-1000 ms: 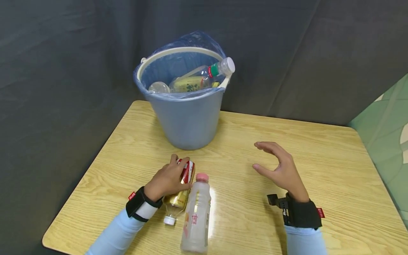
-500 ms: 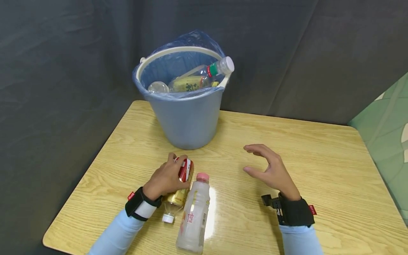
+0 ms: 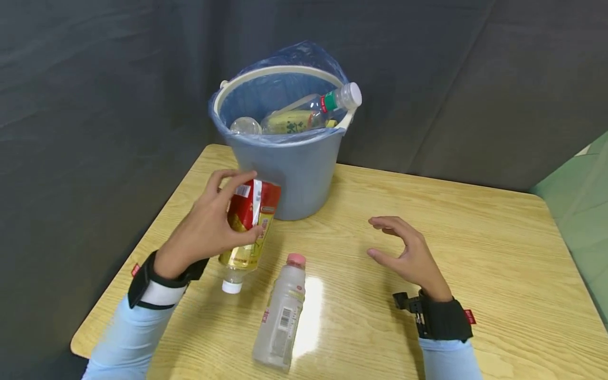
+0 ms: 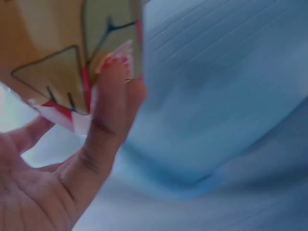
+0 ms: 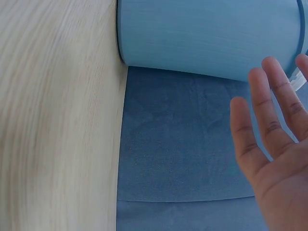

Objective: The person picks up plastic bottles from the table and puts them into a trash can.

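Observation:
My left hand (image 3: 214, 216) grips a plastic bottle (image 3: 249, 227) with a red and yellow label, lifted off the table in front of the bucket. Its white cap (image 3: 231, 286) points down toward me. In the left wrist view, the thumb and a finger press the sides of the labelled bottle (image 4: 43, 48). A whitish bottle with a pink cap (image 3: 282, 316) lies on the table just right of it. My right hand (image 3: 410, 256) hovers over the right half of the table, fingers relaxed and apart, holding nothing. The right wrist view shows its spread fingers and palm (image 5: 279, 139).
A blue-grey bucket (image 3: 290, 174) lined with a blue plastic bag stands at the table's back. Inside are several bottles; a clear one with a green band (image 3: 330, 100) pokes over the right rim. Dark cloth (image 3: 427, 79) hangs behind the wooden table (image 3: 475, 237).
My left hand has lifted the red and yellow labelled bottle off the table, up and left toward the bucket. The pink-capped bottle has rolled slightly left. My right hand moved a little left.

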A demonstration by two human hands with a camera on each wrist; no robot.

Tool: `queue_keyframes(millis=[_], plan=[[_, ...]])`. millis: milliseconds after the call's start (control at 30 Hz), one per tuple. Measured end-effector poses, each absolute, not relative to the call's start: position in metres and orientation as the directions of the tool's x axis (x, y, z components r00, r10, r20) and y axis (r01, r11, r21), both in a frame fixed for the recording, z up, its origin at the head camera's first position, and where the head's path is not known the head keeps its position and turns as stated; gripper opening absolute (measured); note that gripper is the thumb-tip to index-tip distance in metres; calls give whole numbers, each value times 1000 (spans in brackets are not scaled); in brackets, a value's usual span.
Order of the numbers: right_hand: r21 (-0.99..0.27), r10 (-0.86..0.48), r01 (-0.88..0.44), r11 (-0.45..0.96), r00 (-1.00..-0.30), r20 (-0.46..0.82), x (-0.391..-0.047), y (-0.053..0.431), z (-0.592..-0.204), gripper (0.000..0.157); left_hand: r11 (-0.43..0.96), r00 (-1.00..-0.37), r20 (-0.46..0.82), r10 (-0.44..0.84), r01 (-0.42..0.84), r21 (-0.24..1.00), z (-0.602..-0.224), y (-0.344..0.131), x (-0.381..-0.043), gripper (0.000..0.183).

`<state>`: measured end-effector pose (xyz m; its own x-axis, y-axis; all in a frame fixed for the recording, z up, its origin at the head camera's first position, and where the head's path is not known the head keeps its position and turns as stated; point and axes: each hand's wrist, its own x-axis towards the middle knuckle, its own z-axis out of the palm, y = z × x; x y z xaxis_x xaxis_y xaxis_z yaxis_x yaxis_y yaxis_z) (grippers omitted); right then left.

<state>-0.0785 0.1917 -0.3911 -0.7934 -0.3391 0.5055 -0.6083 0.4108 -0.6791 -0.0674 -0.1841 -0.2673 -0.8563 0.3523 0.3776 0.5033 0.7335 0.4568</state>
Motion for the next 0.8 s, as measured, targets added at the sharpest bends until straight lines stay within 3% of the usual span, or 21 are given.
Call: queue_keyframes(millis=[167, 267, 467, 800], plan=[[-682, -334, -603, 414, -798, 502, -79, 192, -393, 60, 701, -739, 563, 371, 620, 352, -207, -183, -72, 85], [-682, -335, -608, 406, -794, 508, -79, 193, -393, 59, 719, -711, 593, 377, 629, 297, -175, -178, -86, 84], [-685, -327, -604, 408, -797, 508, -78, 193, -396, 59, 774, -741, 589, 323, 565, 286, -132, -169, -136, 80], [-704, -330, -597, 386, -801, 499, -76, 189, -400, 55, 834, -830, 502, 242, 443, 330, -111, -161, -198, 84]])
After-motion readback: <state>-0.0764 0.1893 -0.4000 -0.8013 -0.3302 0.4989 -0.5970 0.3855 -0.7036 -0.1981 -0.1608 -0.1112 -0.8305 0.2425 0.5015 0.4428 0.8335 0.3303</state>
